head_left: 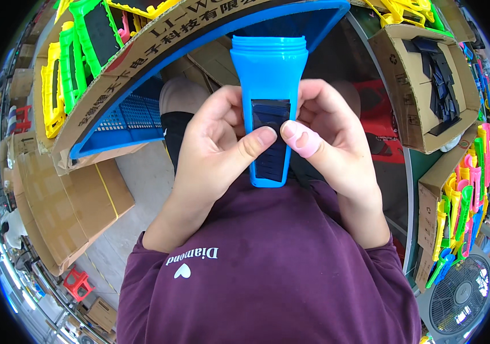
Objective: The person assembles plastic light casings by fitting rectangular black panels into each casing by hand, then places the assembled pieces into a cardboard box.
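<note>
A blue plastic flashlight housing (269,71) is held upright before my chest, its wide threaded end pointing away. My left hand (219,135) grips its left side, with the thumb on the dark panel. On the right side, my right hand (336,135) has its fingers wrapped behind the housing. Its thumb, wearing a pink cover (305,142), presses the same dark glossy panel (270,157), which lies in the long recess of the handle. The fingertips behind the housing are hidden.
A blue crate (113,150) with cardboard along its rim stands ahead, with green and yellow plastic parts (73,66) beyond. An open box (399,86) of dark panels (441,83) is at right. Nearer lie a box of colourful parts (460,212) and a grey fan (461,292).
</note>
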{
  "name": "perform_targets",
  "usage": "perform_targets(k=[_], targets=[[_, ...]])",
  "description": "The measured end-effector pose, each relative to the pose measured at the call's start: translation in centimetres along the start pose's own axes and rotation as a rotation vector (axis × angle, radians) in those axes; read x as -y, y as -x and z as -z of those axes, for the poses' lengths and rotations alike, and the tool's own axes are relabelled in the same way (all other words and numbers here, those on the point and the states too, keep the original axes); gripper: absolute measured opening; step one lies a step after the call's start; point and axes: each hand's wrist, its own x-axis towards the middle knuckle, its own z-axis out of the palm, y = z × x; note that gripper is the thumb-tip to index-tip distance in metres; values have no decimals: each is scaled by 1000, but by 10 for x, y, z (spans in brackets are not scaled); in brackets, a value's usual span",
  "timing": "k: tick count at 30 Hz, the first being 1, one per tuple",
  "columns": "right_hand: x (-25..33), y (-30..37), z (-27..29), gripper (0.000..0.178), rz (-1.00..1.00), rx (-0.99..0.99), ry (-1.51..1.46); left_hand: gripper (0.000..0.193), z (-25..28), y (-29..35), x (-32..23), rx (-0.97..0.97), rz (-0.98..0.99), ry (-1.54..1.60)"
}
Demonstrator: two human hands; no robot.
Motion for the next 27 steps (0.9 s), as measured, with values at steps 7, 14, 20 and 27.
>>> perform_targets(k=[7, 14, 20, 27], targets=[[7, -4, 0, 29, 90, 1, 31, 31, -9, 0, -6, 19, -8, -54], [8, -6, -1, 22, 49, -39, 122, 28, -14, 1, 0, -23, -1, -98], [3, -5, -2, 17, 128, -127, 214, 24, -14, 1, 5, -42, -30, -204], [-2, -6, -7, 17, 191, -233, 320, 23, -14, -1, 8, -66, -84, -211]])
